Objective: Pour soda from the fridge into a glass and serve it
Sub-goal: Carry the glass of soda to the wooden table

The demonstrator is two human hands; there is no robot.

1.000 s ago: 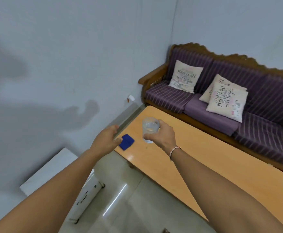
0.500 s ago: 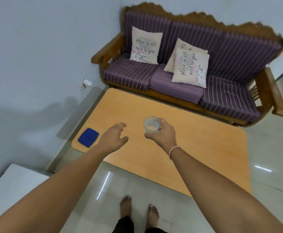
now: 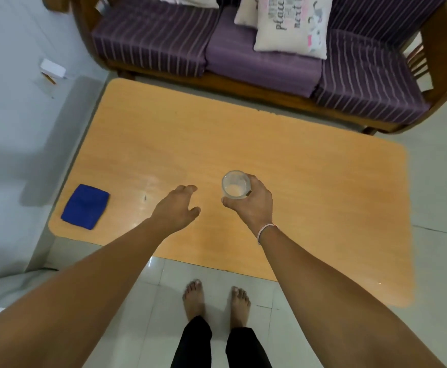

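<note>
- The person stands on pale floor tiles with bare feet [image 3: 217,301] close to the near edge of the table [image 3: 309,208], at about 6 o'clock in the head view.
- The right hand [image 3: 252,205] is wrapped around a clear glass [image 3: 235,185], upright, held over the tabletop just right of its middle; a pale liquid shows low inside. I cannot tell whether the base touches the wood.
- The left hand [image 3: 178,208] hovers at the glass's 9 o'clock, near it but apart, fingers loosely spread and holding nothing.
- By my reading, pouring is finished and the serving step is in hand. The next move calls for lowering the glass level onto the wood, then letting the fingers go without tipping it.
- A folded blue cloth [image 3: 85,206] lies near the table's left near corner, around 9 o'clock, well apart from both hands.
- The wood is bare on every side of the glass, and all the table edges are far enough off to be no risk.
- Beyond the far edge, at 12 o'clock, a purple striped sofa [image 3: 243,57] with cushions [image 3: 291,25] faces the table across only a narrow strip of floor.
</note>
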